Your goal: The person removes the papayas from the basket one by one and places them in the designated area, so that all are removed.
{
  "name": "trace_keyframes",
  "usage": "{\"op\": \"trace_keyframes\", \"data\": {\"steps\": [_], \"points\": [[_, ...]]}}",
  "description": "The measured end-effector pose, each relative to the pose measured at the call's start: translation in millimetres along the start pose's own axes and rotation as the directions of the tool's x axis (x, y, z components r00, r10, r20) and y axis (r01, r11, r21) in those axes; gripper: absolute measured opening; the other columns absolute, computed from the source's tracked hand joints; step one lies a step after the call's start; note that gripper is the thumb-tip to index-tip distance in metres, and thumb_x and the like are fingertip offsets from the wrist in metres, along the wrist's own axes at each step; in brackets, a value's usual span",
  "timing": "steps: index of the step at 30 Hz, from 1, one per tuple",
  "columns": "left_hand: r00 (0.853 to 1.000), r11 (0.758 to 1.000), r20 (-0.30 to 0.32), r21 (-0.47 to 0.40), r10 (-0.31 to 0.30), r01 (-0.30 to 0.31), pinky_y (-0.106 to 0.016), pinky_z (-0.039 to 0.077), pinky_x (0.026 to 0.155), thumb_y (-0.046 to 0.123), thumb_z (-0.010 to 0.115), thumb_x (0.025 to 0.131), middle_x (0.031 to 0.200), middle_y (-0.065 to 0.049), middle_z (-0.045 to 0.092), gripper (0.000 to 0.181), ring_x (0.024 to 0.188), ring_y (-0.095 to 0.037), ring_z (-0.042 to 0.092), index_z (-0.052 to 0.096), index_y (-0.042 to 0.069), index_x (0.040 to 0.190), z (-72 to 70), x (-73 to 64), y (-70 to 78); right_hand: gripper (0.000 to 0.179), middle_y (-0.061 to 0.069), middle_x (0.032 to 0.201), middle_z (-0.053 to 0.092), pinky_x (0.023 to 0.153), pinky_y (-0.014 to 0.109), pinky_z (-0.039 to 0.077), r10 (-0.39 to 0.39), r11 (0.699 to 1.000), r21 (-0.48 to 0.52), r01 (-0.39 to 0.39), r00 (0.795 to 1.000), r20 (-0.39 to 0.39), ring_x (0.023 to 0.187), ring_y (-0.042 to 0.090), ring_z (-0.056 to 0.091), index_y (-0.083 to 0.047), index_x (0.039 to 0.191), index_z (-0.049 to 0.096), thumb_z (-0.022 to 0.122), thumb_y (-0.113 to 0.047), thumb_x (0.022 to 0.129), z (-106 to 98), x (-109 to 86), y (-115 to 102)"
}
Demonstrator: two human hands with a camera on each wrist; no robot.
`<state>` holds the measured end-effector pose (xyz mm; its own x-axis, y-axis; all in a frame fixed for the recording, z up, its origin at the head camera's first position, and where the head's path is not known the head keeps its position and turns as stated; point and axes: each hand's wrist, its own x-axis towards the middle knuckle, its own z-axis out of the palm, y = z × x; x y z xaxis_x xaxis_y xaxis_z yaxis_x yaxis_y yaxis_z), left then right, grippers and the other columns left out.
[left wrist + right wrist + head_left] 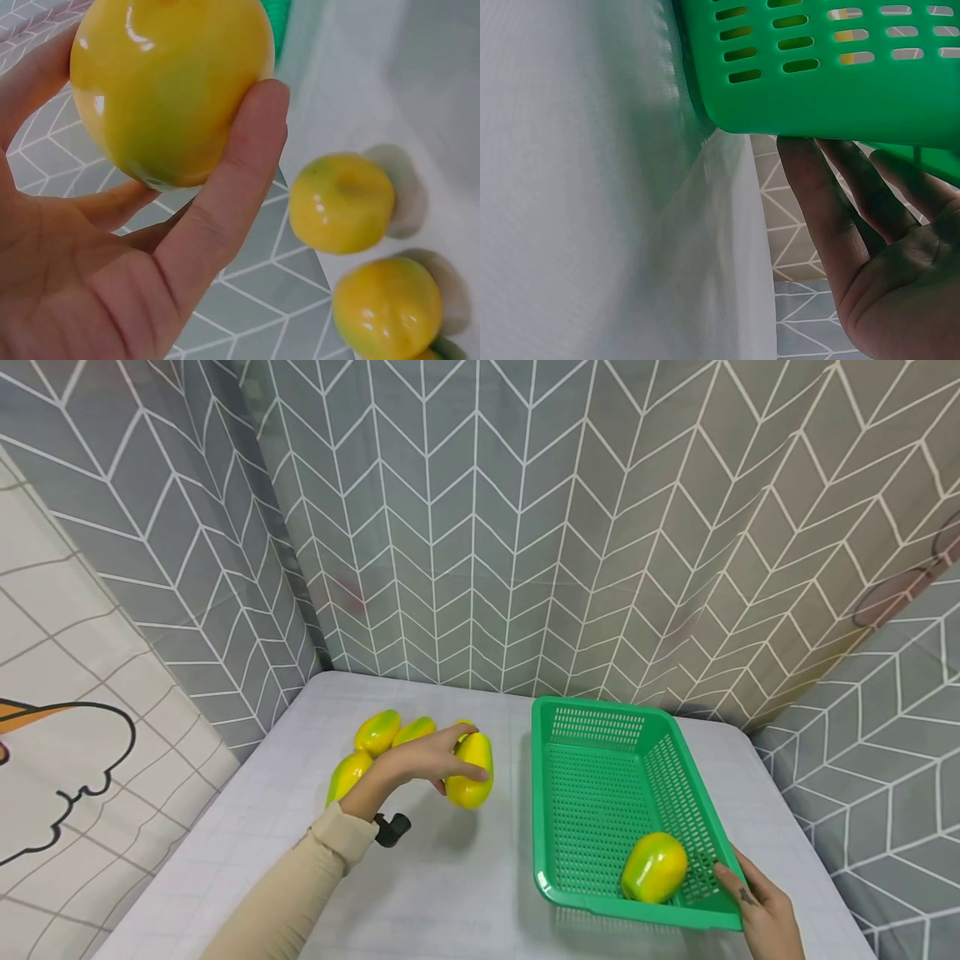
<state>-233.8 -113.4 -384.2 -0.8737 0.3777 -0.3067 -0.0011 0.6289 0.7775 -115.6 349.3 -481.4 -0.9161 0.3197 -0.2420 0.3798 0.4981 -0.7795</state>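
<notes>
My left hand holds a glossy yellow-green papaya above the table, thumb and fingers around its sides. In the left wrist view that papaya fills the top, and its far end is cut off. Left of and behind this hand, several more papayas lie on the table, partly hidden by the hand and forearm. On the right stands a green slotted basket with one papaya in its near right corner. My right hand grips the basket's near right rim, thumb over the inner side, fingers outside beneath the lip.
A white cloth covers the table. Grey chevron-patterned curtains hang behind it and along the sides. A black wrist mount sticks out beside the left wrist.
</notes>
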Motion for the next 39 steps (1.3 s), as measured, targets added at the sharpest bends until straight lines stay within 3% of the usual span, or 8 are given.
{"op": "trace_keyframes", "data": {"steps": [4, 11, 18, 25, 34, 39], "points": [[1.000, 1.000, -0.016, -0.004, -0.016, 0.016, -0.035, 0.063, 0.072, 0.040, 0.081, 0.089, 0.129, -0.012, 0.062, 0.092, 0.101, -0.023, 0.066, 0.035, 0.014, 0.164, -4.0, -4.7, -8.9, 0.079, 0.032, 0.151, 0.055, 0.071, 0.020, 0.057, 0.002, 1.000, -0.005, -0.002, 1.000, -0.001, 0.075, -0.010, 0.064, -0.002, 0.166, 0.028, 0.049, -0.054, 0.109, 0.3, 1.6, 0.1], [0.998, 0.999, -0.038, -0.013, -0.041, 0.041, -0.035, 0.064, 0.073, 0.038, 0.082, 0.090, 0.129, -0.013, 0.062, 0.091, 0.101, -0.023, 0.066, 0.035, 0.011, 0.163, -10.5, -12.7, -19.1, 0.082, 0.028, 0.162, 0.040, 0.073, 0.015, 0.054, 0.014, 1.000, -0.009, -0.014, 1.000, 0.023, 0.077, -0.020, 0.054, -0.005, 0.167, 0.027, 0.047, -0.058, 0.108, -1.3, 5.0, 2.6], [0.997, 0.998, -0.043, 0.011, -0.066, 0.067, -0.035, 0.063, 0.073, 0.038, 0.081, 0.090, 0.138, -0.015, 0.060, 0.091, 0.102, -0.024, 0.065, 0.035, 0.011, 0.164, -15.5, -16.8, -28.2, 0.084, 0.029, 0.162, 0.041, 0.073, 0.021, 0.058, 0.038, 0.999, -0.004, -0.038, 0.999, 0.039, 0.077, -0.010, 0.063, -0.006, 0.167, 0.025, 0.047, -0.060, 0.107, -5.8, 8.3, 4.6], [0.993, 0.993, -0.067, 0.046, -0.102, 0.105, -0.035, 0.063, 0.070, 0.036, 0.082, 0.089, 0.145, -0.019, 0.057, 0.097, 0.096, -0.024, 0.066, 0.031, 0.009, 0.166, -18.8, -20.8, -40.3, 0.082, 0.029, 0.164, 0.035, 0.073, 0.020, 0.058, 0.035, 0.999, 0.017, -0.036, 0.998, 0.048, 0.078, -0.015, 0.060, -0.004, 0.167, 0.025, 0.047, -0.057, 0.108, -4.6, 9.6, 7.0], [0.985, 0.986, -0.113, 0.091, -0.131, 0.141, -0.034, 0.060, 0.071, 0.035, 0.083, 0.088, 0.140, -0.016, 0.060, 0.094, 0.085, -0.022, 0.064, 0.035, 0.009, 0.164, -19.1, -26.2, -50.4, 0.087, 0.029, 0.167, 0.031, 0.075, 0.021, 0.058, 0.047, 0.999, -0.010, -0.046, 0.994, 0.101, 0.079, -0.015, 0.060, -0.005, 0.168, 0.021, 0.044, -0.063, 0.107, -7.3, 10.8, 7.2], [0.982, 0.981, -0.136, 0.129, -0.128, 0.146, -0.035, 0.058, 0.074, 0.034, 0.084, 0.087, 0.142, -0.015, 0.060, 0.092, 0.092, -0.023, 0.063, 0.038, 0.006, 0.162, -19.6, -25.2, -54.2, 0.088, 0.032, 0.163, 0.040, 0.074, 0.024, 0.061, 0.051, 0.999, 0.009, -0.052, 0.995, 0.086, 0.078, -0.008, 0.066, -0.004, 0.167, 0.022, 0.046, -0.062, 0.107, -6.2, 9.3, 7.5]]}}
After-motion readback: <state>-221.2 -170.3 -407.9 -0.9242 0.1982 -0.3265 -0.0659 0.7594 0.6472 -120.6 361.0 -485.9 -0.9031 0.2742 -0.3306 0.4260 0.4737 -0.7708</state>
